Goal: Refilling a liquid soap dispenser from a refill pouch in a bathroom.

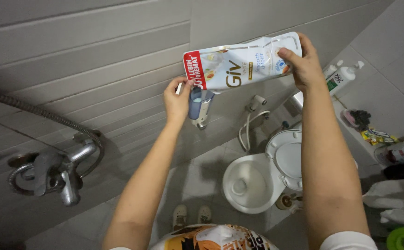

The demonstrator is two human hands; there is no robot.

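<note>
The left hand (178,99) is closed around a small blue-capped bottle (197,107) and pinches the lower corner of a white refill pouch (241,62) just above it. The pouch is tipped, its corner meeting the bottle's mouth, so pouring looks to be under way; no flow shows, and how full the bottle is cannot be told. The right hand (306,65) grips the pouch's raised end, fingers curled over its edge, holding it stretched between both hands above the open toilet (250,183).

A white refill pouch (243,65) with a red corner is held up sideways, its low end over a small bluish dispenser (197,105)
</note>
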